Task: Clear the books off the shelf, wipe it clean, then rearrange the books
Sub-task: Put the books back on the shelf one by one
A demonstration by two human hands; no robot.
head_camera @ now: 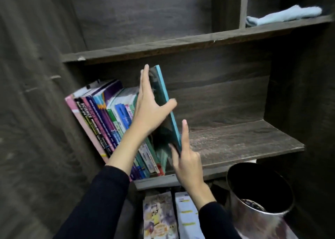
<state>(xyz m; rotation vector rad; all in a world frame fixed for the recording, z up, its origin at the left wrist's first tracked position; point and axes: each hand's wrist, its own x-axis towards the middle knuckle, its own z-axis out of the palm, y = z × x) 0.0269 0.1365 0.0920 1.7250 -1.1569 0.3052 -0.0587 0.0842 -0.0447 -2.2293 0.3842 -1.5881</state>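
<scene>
Shelf [244, 139] matt dark wood grain; books [101, 115] glossy paper covers; cloth [282, 15] fluffy; bin [262, 222] shiny metal.

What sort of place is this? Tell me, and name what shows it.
Probably a study corner at home: a dark wooden shelf holds leaning schoolbooks, a blue cloth lies on the shelf above, and a metal bin stands by it.
</scene>
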